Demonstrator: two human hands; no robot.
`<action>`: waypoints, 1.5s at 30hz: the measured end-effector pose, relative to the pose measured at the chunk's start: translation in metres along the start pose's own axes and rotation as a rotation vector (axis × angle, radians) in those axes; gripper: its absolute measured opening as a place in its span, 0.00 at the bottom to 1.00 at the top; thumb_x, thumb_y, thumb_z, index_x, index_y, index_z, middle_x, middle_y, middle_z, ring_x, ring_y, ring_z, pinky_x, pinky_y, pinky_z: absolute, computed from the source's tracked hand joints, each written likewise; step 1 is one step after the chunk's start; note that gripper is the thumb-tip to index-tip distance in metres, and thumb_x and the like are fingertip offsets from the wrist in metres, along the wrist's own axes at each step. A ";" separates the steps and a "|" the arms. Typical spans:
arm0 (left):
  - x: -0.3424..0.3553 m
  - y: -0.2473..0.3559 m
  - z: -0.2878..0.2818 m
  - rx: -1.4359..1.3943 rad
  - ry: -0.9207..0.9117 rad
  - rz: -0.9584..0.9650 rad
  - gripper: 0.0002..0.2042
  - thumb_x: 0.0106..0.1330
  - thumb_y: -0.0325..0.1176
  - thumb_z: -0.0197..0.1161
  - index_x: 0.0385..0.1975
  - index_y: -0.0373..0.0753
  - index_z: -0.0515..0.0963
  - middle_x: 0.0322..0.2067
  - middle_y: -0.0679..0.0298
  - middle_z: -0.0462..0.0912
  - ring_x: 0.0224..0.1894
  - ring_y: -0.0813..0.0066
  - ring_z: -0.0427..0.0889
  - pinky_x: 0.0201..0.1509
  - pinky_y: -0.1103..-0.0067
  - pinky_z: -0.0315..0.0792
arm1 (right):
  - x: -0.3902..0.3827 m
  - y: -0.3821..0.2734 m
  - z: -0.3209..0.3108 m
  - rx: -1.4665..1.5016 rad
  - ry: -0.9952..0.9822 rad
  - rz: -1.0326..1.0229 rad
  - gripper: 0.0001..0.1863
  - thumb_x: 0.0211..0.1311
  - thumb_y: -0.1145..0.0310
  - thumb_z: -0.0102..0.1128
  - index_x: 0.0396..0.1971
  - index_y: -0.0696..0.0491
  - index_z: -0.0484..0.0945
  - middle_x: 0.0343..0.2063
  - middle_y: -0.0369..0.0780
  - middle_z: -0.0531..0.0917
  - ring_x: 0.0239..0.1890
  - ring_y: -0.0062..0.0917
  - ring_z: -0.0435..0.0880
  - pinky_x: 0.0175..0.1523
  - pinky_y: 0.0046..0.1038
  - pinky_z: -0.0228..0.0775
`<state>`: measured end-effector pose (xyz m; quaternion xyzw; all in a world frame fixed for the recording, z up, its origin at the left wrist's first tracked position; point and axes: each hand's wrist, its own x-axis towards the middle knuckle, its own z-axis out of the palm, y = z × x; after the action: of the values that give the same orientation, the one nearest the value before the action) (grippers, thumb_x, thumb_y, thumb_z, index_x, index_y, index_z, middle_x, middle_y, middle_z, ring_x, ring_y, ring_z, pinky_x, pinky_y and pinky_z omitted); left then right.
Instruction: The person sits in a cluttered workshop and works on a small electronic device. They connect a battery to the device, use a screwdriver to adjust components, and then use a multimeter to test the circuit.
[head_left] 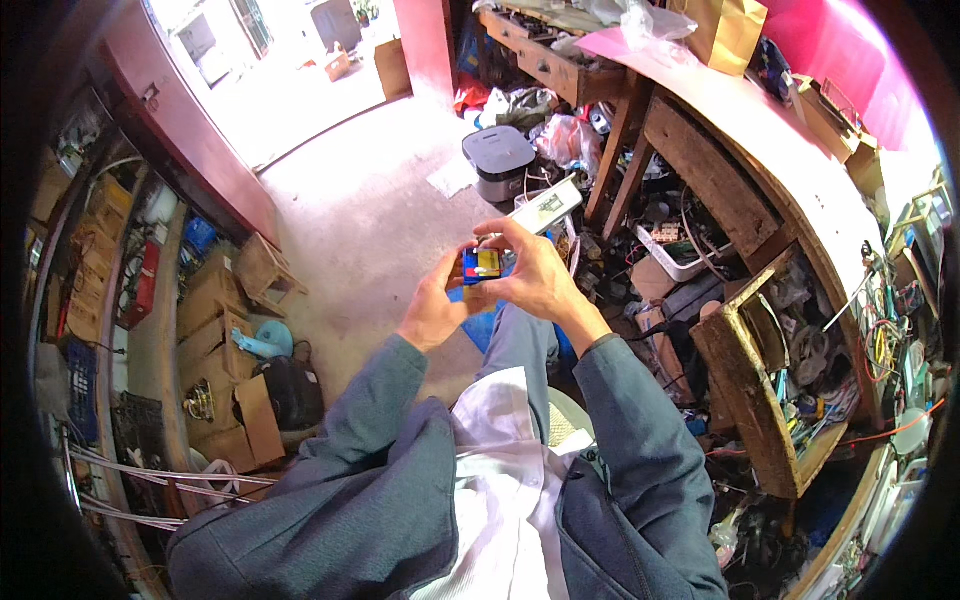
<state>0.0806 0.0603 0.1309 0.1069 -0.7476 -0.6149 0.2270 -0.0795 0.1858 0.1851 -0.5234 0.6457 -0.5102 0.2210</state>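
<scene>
Both hands hold a small coloured puzzle cube (483, 265) in front of my body. My left hand (436, 305) grips it from the left side, fingers curled against it. My right hand (530, 275) is wrapped round its right, with fingers arched over the top edge and thumb near the lower edge. The face turned up shows yellow, white, red and blue. Just beyond the hands lies a pale, elongated object (547, 206) with a small dark panel. A blue item (480, 325) shows below them, partly hidden by my hands and leg.
A grey lidded appliance (498, 160) stands on the concrete floor (350, 200) ahead. Shelves with cardboard boxes (205, 340) line the left. On the right is a cluttered wooden bench (720, 180) with an open drawer (750, 400), plastic bags and wires. A bright doorway (280, 60) is at the upper left.
</scene>
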 end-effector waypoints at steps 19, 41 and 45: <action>0.003 -0.009 -0.014 -0.106 0.183 -0.144 0.29 0.58 0.28 0.80 0.59 0.36 0.75 0.49 0.62 0.84 0.51 0.72 0.84 0.60 0.74 0.79 | -0.017 0.051 -0.021 0.226 0.164 0.114 0.23 0.57 0.73 0.75 0.55 0.53 0.83 0.44 0.38 0.87 0.45 0.21 0.85 0.53 0.27 0.77; 0.001 0.008 0.000 0.380 0.225 0.001 0.29 0.50 0.31 0.82 0.55 0.40 0.78 0.44 0.60 0.86 0.46 0.68 0.86 0.53 0.72 0.80 | -0.021 0.029 0.009 0.068 0.185 -0.100 0.08 0.58 0.74 0.77 0.36 0.56 0.86 0.36 0.36 0.82 0.32 0.20 0.81 0.39 0.24 0.75; 0.001 0.009 0.001 0.431 0.214 0.020 0.30 0.49 0.32 0.82 0.54 0.40 0.78 0.44 0.59 0.86 0.46 0.66 0.87 0.53 0.72 0.80 | -0.025 0.021 0.007 0.055 0.163 -0.070 0.07 0.58 0.78 0.74 0.34 0.56 0.84 0.35 0.36 0.82 0.33 0.20 0.80 0.40 0.24 0.74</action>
<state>0.0809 0.0625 0.1400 0.2100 -0.8344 -0.4240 0.2829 -0.0748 0.2036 0.1575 -0.4962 0.6286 -0.5760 0.1640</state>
